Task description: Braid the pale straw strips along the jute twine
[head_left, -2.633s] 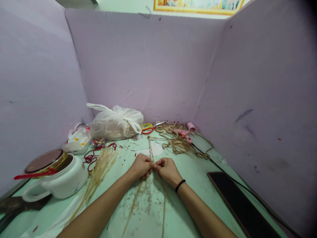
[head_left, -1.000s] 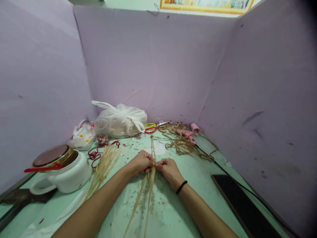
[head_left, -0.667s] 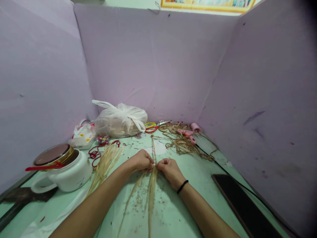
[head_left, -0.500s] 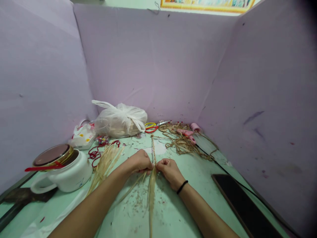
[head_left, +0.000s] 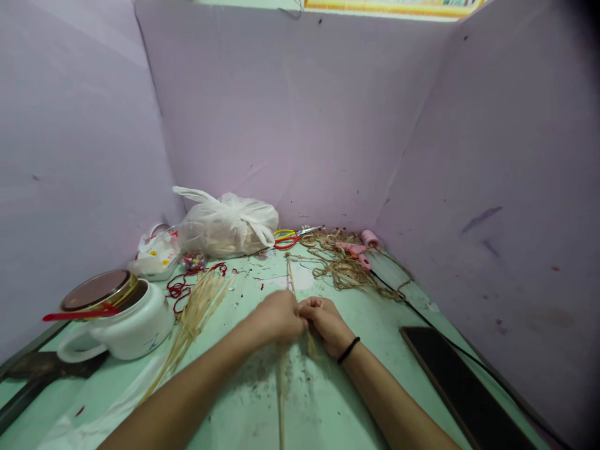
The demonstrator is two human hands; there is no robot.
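Observation:
A thin braid of straw-coloured fibre [head_left: 291,275] runs from the back of the table toward me, and both hands meet at its near end. My left hand [head_left: 280,317], blurred by motion, is closed over the strands, and its fingertips are hidden. Beside it, touching, my right hand [head_left: 324,322] pinches the fibres between thumb and bent fingers; a black band circles that wrist. Loose fibre strands [head_left: 282,400] hang from under the hands to the front edge of the view. A bundle of similar pale fibres [head_left: 199,309] lies left of my left arm.
At left stand a white pot [head_left: 135,328] with its lid [head_left: 96,290] and a red-handled tool [head_left: 82,314]. Behind are a white plastic bag [head_left: 229,225], scissors [head_left: 290,238], tangled twine [head_left: 344,272] and a pink glue gun [head_left: 355,251]. A dark flat slab [head_left: 459,381] lies right. Purple walls surround the table.
My left hand has shifted right and over the braid's end, against my right hand. Some strands have swung to the right below the right hand.

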